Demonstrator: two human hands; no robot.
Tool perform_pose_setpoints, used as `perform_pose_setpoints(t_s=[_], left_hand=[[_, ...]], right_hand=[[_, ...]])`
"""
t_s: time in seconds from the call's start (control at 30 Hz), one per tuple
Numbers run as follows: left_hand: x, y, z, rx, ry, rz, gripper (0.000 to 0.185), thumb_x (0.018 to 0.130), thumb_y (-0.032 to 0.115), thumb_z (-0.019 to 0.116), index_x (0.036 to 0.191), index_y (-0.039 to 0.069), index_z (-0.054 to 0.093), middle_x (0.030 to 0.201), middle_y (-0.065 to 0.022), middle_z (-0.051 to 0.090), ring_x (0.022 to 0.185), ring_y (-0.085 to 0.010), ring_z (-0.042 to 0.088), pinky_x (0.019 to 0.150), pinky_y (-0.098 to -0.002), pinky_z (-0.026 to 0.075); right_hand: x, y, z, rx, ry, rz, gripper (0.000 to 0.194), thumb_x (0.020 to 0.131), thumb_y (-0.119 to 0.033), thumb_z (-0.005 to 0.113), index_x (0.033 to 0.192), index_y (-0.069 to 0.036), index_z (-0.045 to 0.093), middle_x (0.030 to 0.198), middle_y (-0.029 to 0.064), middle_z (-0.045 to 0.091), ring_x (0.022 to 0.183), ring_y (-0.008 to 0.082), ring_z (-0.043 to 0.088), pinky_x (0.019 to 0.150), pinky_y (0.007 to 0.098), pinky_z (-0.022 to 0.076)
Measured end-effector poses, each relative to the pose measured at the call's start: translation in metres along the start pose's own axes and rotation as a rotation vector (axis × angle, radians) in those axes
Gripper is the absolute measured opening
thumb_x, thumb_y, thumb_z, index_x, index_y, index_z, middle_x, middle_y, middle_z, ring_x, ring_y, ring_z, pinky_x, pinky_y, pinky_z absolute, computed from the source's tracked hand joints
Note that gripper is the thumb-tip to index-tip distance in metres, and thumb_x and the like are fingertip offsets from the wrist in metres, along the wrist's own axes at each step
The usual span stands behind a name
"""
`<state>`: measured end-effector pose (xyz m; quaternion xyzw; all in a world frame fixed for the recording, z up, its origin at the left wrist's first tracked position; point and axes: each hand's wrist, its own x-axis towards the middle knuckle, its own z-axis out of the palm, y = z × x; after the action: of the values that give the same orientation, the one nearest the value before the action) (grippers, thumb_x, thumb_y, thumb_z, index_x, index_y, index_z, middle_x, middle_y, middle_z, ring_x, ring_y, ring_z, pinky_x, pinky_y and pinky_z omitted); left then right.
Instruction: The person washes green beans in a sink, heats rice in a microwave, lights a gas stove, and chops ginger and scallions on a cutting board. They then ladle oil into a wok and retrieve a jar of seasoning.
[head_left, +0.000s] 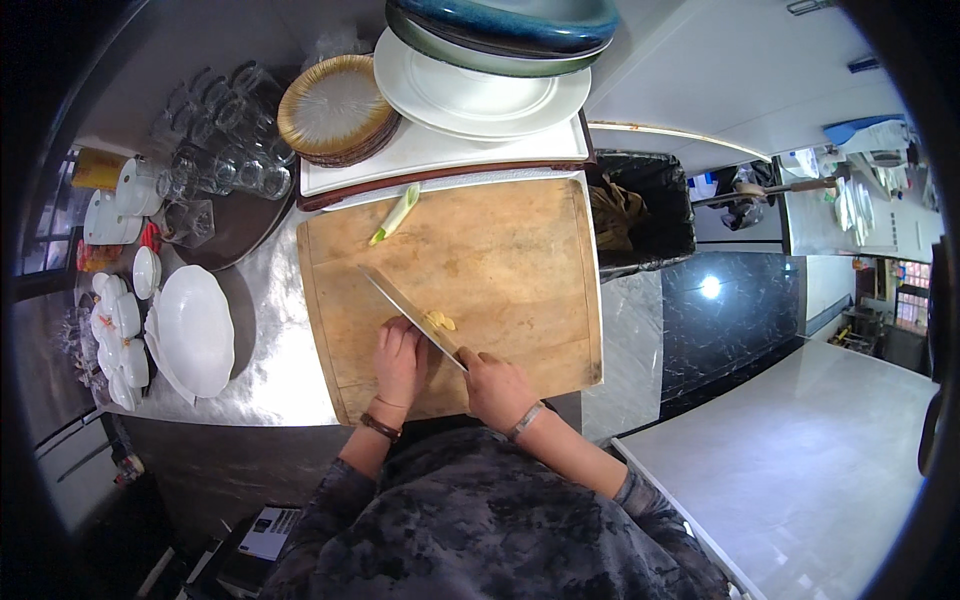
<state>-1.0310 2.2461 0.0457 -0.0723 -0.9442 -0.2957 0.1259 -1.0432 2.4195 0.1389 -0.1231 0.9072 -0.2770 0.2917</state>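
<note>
A kitchen knife lies slantwise over a wooden cutting board, its tip pointing to the far left. My right hand grips the handle, which is mostly covered by my fingers. On the near-left side of the blade, my left hand rests on the board with its fingertips curled close to the steel. Whatever may be under those fingers is hidden. Thin pale-yellow slices, apparently ginger, lie against the blade's far-right side. Near the board's far edge is a cut piece of scallion, pale with a green end.
Behind the board, a white tray carries gold-rimmed plates and stacked white plates. Drinking glasses crowd a round dark tray at left, beyond a white oval dish. A black-lined bin stands right.
</note>
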Motion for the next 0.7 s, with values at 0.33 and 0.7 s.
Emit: perform_pose_setpoints(t_s=[0.33,0.7], left_hand=[[0.0,0.003,0.0,-0.016,-0.01,-0.042,0.025,0.074,0.001,0.066,0.099,0.001,0.058,0.105,-0.015,0.056,0.102,-0.0364,0.053,0.086,-0.0432,0.046],[0.0,0.001,0.0,-0.025,0.005,-0.023,0.025,0.074,0.001,0.066,0.098,0.001,0.059,0.104,-0.0139,0.057,0.099,-0.0356,0.053,0.083,-0.0424,0.047]], right_hand=[[-0.017,-0.002,-0.013,0.026,-0.054,0.033,0.026,0.087,-0.009,0.051,0.112,-0.005,0.052,0.086,0.0196,0.062,0.077,0.0393,0.063,0.067,0.0477,0.0498],[0.004,-0.007,-0.001,-0.008,-0.017,0.02,0.026,0.087,-0.011,0.049,0.112,-0.006,0.053,0.088,0.0187,0.064,0.078,0.0386,0.064,0.068,0.0471,0.0507]])
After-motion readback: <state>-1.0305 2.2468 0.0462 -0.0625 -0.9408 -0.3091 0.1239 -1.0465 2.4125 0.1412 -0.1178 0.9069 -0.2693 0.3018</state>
